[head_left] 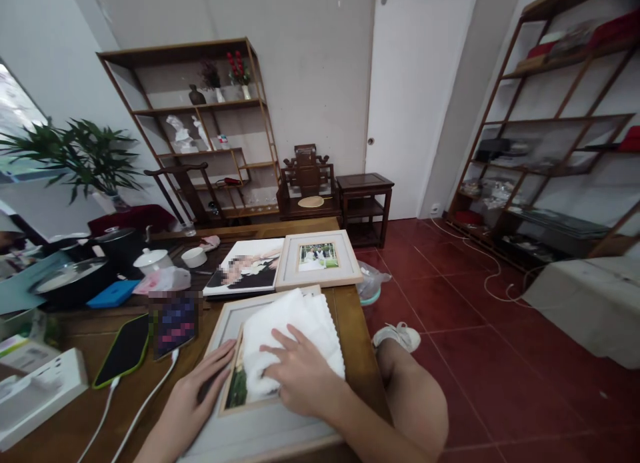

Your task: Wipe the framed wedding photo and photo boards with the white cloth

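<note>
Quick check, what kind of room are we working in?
Likely a home sitting room or study: a wooden display shelf with vases and figurines, a carved wooden armchair, and a wooden table holding a lidded teacup.

White cloth (295, 326): soft, nubbly towelling weave, matt all over. The frame (265, 426) beneath is pale wood, matt, with an unvarnished look, a smooth grey-white mount and a glossy photo face. The table (347, 316) is brown wood, smooth, with a low sheen. The second frame (320, 280) is the same pale matt wood. The phone (123, 350) shows glossy black glass in a green rubbery case. The cup (194, 256) is shiny white ceramic. The floor (500, 383) has red tiles, polished and catching the light.
</note>
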The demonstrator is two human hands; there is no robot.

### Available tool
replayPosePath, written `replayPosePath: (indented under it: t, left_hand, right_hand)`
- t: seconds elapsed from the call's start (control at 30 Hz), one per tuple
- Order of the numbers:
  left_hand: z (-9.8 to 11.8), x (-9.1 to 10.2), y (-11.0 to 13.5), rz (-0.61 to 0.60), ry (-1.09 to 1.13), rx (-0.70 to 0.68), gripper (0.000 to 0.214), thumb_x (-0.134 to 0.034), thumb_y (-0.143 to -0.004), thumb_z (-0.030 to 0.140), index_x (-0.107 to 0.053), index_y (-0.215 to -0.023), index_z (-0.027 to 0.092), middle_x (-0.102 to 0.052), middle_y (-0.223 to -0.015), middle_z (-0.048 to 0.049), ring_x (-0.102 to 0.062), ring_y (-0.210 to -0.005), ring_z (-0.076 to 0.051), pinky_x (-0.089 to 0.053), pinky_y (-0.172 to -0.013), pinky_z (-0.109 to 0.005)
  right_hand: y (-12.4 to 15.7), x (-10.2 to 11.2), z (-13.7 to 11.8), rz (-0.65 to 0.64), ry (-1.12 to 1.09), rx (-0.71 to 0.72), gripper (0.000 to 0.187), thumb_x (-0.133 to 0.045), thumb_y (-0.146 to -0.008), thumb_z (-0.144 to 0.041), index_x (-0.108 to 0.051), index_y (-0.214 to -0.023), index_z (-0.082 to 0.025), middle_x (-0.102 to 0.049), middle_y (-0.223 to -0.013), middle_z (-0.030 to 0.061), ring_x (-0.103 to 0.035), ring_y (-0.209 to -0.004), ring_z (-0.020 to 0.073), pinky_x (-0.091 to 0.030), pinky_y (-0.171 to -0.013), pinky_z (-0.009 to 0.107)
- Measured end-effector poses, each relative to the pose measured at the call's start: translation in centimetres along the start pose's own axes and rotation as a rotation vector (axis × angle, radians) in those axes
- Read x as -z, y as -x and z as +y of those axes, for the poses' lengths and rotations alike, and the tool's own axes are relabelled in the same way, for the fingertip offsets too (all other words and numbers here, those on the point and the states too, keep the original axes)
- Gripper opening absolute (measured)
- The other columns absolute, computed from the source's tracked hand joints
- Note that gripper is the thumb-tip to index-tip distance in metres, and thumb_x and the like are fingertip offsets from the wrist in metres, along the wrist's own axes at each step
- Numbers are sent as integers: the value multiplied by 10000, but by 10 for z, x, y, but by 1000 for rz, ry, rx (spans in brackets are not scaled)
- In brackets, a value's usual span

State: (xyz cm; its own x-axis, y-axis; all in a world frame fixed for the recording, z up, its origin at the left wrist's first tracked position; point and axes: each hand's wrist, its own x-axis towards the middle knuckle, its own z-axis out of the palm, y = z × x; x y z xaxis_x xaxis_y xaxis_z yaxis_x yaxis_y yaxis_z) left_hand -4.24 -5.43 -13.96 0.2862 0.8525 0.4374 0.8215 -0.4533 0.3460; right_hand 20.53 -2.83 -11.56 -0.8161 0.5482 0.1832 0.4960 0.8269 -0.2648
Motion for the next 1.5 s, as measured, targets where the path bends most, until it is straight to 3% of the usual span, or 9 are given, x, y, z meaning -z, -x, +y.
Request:
replayPosePath:
  t: [0.37, 0.47, 0.63, 0.7, 0.83, 0.97, 1.13, 1.37, 1.5]
  left_hand:
    - [5, -2, -10, -26, 0, -3, 327, -495, -853, 350, -666, -1098, 217, -617, -1201, -64, -575, -1109, -234, -436, -931, -360]
    - [2, -3, -10, -31, 6, -6, 344, -489, -853, 374, -664, -1102, 214, -610, -1209, -68, -569, -1117, -240, -429, -940, -372]
    - [2, -5, -10, -27, 18, -6, 369, -465, -859, 390, -669, -1089, 185, -611, -1208, -80, -573, -1118, -239, -431, -956, -376]
    - [4, -5, -10, -29, 21, -1, 374, -456, -862, 387, -670, -1085, 177, -611, -1209, -82, -575, -1118, -236, -434, -960, -377]
    - [8, -6, -10, -24, 31, 21, 396, -425, -871, 374, -664, -1088, 146, -608, -1211, -102, -571, -1128, -237, -432, -972, -391]
    - [11, -7, -10, -34, 42, 30, 365, -429, -873, 341, -658, -1095, 164, -607, -1217, -91, -560, -1143, -232, -424, -989, -408]
    - [9, -11, -10, -30, 69, 28, 353, -414, -880, 306, -657, -1093, 161, -607, -1221, -89, -551, -1156, -223, -429, -994, -404]
    - [6, -17, -7, -30, 98, 67, 371, -393, -889, 283, -632, -1126, 127, -597, -1236, -108, -539, -1171, -220, -410, -1018, -394]
    - [8, -17, -6, -40, 121, 80, 378, -394, -891, 271, -609, -1155, 107, -578, -1261, -113, -517, -1195, -212, -387, -1040, -383]
  right_hand:
    - [7, -2, 4, 67, -58, -78, 336, -469, -800, -140, -615, -1095, -208, -438, -1396, 21, -240, -1346, 200, -145, -1116, 409]
    - [4, 6, 15, 286, -55, -150, 374, -456, -742, -40, -644, -1027, -193, -404, -1418, 19, -264, -1341, 210, -210, -1103, 403]
    - [9, 39, 43, 811, 54, -238, 465, -391, -649, 73, -674, -938, -156, -423, -1397, 76, -240, -1351, 208, -262, -1091, 424]
    - [13, 48, 49, 862, 134, -182, 474, -363, -684, 83, -668, -958, -155, -409, -1406, 84, -226, -1356, 197, -284, -1076, 430]
    - [11, 39, 46, 489, 265, -105, 378, -390, -771, 48, -670, -921, -158, -373, -1429, 88, -251, -1343, 269, -345, -1005, 488]
    - [3, 12, 34, 103, 295, -149, 415, -411, -741, 47, -648, -1010, -163, -431, -1395, 79, -283, -1320, 312, -218, -1032, 590]
    - [12, 6, 11, 3, 255, -219, 470, -396, -693, 46, -640, -1047, -143, -452, -1376, 100, -272, -1323, 292, -127, -1071, 560]
    - [60, 32, -67, -202, 103, -272, 461, -439, -666, -3, -643, -1037, -184, -548, -1272, 123, -479, -1177, 263, -385, -963, 381]
    - [74, 31, -88, -180, 102, -206, 549, -430, -643, 9, -609, -1107, -224, -516, -1318, 73, -455, -1214, 239, -382, -980, 342]
